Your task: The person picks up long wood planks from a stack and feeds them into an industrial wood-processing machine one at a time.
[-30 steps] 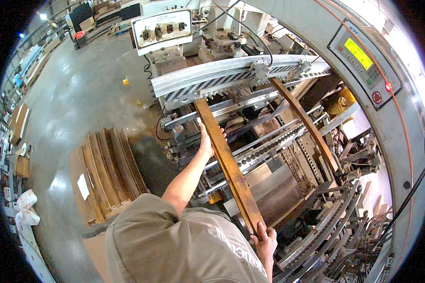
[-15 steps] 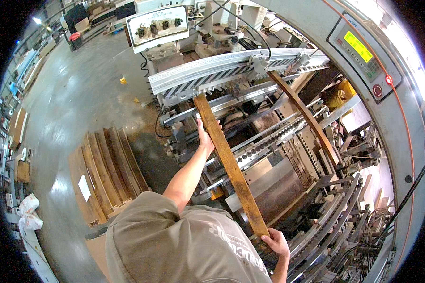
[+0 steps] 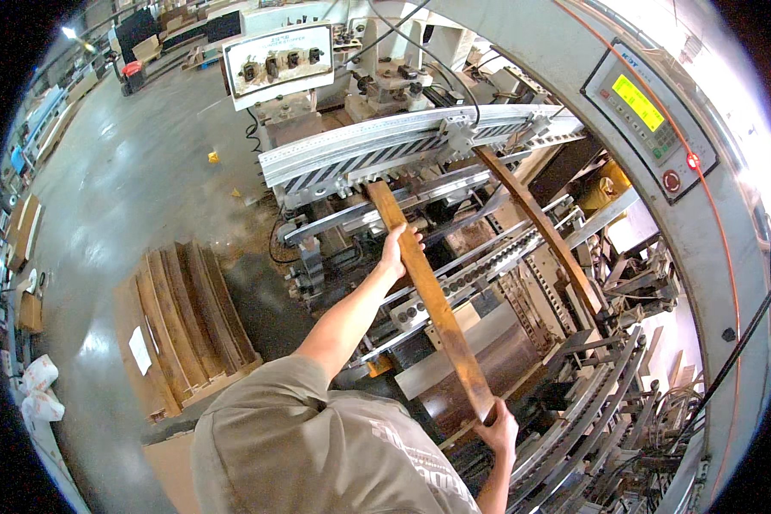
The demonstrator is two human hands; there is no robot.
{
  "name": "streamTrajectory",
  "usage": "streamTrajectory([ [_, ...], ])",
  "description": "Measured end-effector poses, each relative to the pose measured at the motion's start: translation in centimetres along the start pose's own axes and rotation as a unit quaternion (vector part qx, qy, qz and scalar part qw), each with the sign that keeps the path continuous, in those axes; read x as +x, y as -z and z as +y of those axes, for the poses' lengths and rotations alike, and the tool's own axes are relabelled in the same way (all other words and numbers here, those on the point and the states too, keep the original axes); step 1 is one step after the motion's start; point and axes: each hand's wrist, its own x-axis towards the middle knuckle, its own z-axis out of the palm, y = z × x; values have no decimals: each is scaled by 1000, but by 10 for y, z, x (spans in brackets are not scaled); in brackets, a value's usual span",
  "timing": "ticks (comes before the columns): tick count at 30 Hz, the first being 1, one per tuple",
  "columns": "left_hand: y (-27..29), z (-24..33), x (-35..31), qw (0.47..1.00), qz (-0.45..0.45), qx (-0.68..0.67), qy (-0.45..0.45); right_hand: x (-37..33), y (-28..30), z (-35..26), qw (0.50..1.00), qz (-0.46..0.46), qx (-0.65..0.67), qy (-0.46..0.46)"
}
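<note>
A long brown wooden board (image 3: 441, 313) slants across the machine in front of me, held in both hands. My left hand (image 3: 396, 250) grips it nearer its far end, thumb on top. At the near end, my right hand (image 3: 499, 428) is closed around the board's tip. The far end of the board lies by the toothed lower edge of a silver rail with black stripes (image 3: 360, 154). Farther right, a second wooden strip (image 3: 540, 221) runs through the machine, roughly parallel to the first, with no hand on it.
A grey machine frame arches on the right, carrying a control panel (image 3: 651, 111) with a lit yellow screen and a red button. A switch box (image 3: 280, 64) stands at the back. Stacked brown boards (image 3: 176, 317) with a white paper sheet lie left on the floor.
The board has shifted slightly right, and its far end now sits a little lower in the picture. Both hands still hold it. My view has turned slightly.
</note>
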Motion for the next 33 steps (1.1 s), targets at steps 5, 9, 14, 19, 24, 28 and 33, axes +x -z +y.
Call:
streamTrajectory([
  [5,-17,-27,95,960,252,59,-111,84,30,14,1000,-8,-18,-12],
  [9,-36,-43,111,977,176,-46,-114,82,19,73,982,190,7,-15],
  [14,-42,-20,101,929,310,55,-192,78,-3,109,920,233,211,-233],
  [19,-29,34,111,925,304,59,-222,121,-16,74,940,261,27,-218],
  [24,-53,-1,103,956,226,38,-184,105,6,63,937,248,-11,-246],
  [28,-39,-14,116,908,281,198,-238,95,8,66,945,236,26,-226],
  [33,-26,-20,134,926,255,134,-244,99,3,79,929,258,73,-255],
])
